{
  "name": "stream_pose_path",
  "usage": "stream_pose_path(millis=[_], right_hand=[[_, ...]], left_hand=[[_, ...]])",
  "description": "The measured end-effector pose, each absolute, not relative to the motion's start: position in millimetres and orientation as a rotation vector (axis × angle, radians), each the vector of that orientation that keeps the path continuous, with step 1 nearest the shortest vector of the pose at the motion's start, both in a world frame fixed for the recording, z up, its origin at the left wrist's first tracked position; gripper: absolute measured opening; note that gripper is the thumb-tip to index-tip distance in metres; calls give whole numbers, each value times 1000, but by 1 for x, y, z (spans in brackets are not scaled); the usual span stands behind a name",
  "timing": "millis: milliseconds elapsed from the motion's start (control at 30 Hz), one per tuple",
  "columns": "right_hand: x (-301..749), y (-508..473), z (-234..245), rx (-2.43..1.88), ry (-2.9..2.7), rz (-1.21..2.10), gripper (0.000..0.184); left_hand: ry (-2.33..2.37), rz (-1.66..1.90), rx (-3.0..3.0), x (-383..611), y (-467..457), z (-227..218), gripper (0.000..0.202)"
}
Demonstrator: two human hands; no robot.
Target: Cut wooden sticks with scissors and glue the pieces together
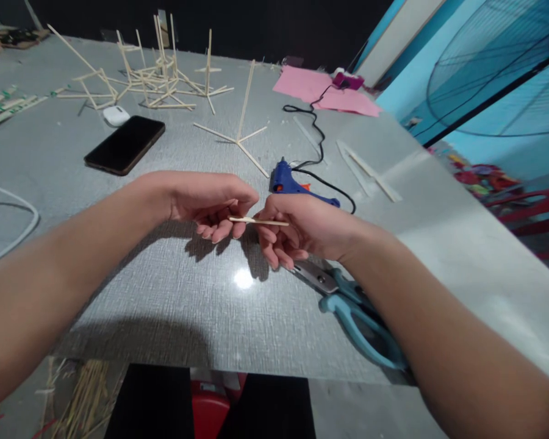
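Nearby, glue gun [287, 181], scissors [348, 302] (under wrist), both hands' fingers pinching stick [257, 221].

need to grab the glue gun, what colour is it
Blue, with an orange trigger; the glue gun shows best in the head view.

No writing, label, brand, number or sign can be read anywhere. The phone [124, 144] screen is dark, and the glue gun [287, 181] and scissors [354, 308] show no legible marking.

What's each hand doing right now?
Left hand: closed, pinching one end of the stick.
Right hand: closed, pinching the stick's other end.
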State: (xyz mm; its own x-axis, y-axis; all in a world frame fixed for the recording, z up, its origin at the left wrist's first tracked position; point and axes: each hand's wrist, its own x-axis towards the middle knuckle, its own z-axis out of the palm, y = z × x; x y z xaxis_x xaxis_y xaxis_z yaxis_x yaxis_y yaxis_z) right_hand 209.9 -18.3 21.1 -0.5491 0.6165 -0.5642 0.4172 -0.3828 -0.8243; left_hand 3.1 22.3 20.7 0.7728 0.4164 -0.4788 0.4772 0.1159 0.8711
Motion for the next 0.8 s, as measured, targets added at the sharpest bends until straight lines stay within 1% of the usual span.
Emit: stream_pose_path(millis=[333,600,800], right_hand=[[208,-18,24,-1392,-1651,2069,32],[207,-17,24,-1396,-1665,2092,35],[207,-16,22,-1389,-1669,2098,29]], left_hand=[[706,-74,1510,-1,24,18,26],[725,-101,1514,-1,19,25,27],[779,-103,1489,-2,19,24,29]])
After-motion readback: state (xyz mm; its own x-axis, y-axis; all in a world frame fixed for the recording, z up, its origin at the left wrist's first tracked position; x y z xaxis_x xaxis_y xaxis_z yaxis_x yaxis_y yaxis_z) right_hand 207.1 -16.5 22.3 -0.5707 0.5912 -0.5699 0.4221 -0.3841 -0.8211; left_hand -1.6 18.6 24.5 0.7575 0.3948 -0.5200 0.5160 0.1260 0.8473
